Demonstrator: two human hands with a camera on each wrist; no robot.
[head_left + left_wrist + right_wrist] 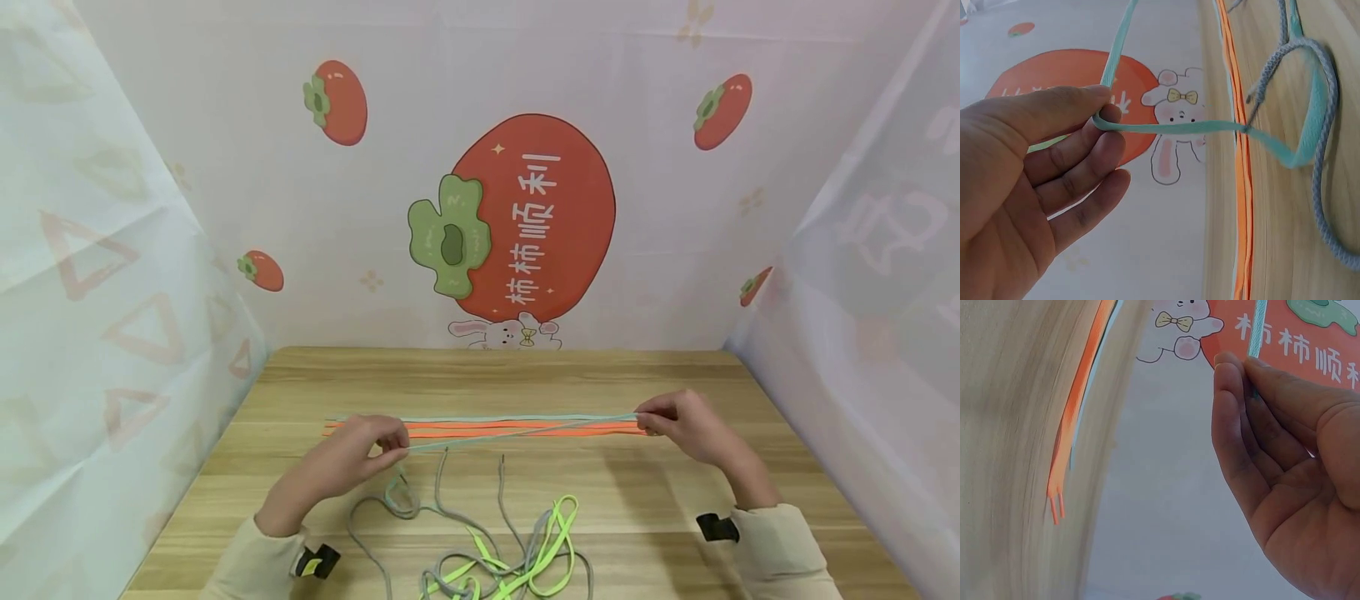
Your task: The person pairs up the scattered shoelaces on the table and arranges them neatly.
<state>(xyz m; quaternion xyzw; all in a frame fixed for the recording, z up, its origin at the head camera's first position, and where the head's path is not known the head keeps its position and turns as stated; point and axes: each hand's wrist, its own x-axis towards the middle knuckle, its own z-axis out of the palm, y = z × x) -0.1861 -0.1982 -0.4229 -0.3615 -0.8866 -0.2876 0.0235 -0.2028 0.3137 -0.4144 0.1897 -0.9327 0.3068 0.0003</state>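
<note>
1. The left hand (341,458) pinches a mint lace (480,439) between thumb and forefinger; the right hand (693,429) pinches the same lace near its other end.
2. The lace stretches straight between the hands, and from the head its line slants across the orange laces (1244,212), which lie side by side on the tabletop (225,500).
3. A pale blue lace (487,418) lies along the orange ones, on the side nearer the back wall (375,192). A strip of wood runs between this row and the table's back edge.
4. Nearer the person, a grey cord (1319,181) and a bright green lace (536,571) tangle together, reaching the bottom of the head view. Plain wood separates the tangle from the right sleeve (783,546).
5. The left wrist view alone shows clearly the mint lace bending at the fingertips, its tail hanging toward the grey cord.
6. The right wrist view reveals two thin orange tips, with the pale blue lace ending short of them; from the head, the right hand overlaps that end.
</note>
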